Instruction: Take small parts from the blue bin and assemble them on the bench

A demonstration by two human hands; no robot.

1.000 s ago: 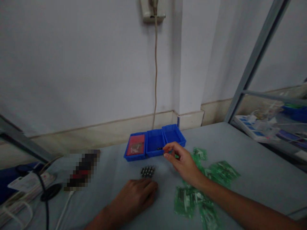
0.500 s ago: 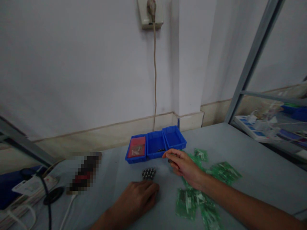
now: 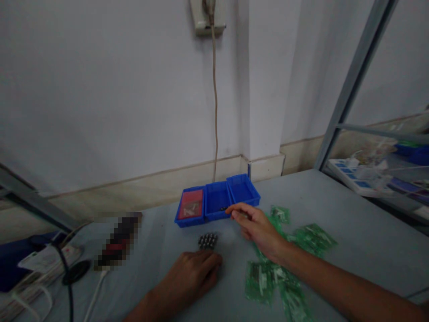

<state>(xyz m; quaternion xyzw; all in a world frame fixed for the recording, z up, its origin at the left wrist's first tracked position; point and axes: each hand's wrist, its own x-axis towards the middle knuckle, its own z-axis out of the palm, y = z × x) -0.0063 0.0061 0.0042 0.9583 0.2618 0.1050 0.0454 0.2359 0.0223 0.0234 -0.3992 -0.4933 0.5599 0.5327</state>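
My right hand (image 3: 256,226) reaches to the front right corner of the middle blue tray (image 3: 217,192), thumb and forefinger drawn together. A few small dark shiny pieces (image 3: 223,209) lie in that tray beside the fingertips. Whatever sits in the pinch is too small to name. My left hand (image 3: 199,270) rests on the table, fingers curled under and partly hidden. Just beyond its knuckles is a tight cluster of shiny metal balls (image 3: 208,240).
A left blue tray (image 3: 189,222) holds a red sheet and a small clear bag; a third blue tray (image 3: 243,190) stands at right. Green plastic packets (image 3: 259,281) lie around my right forearm. A pixelated object (image 3: 117,243) with a white cable lies left. Metal frame posts (image 3: 345,98) flank the table.
My right hand has moved slightly up and left to the middle tray's edge; the dark piece seen at its fingers before no longer shows there. My left hand stays put.
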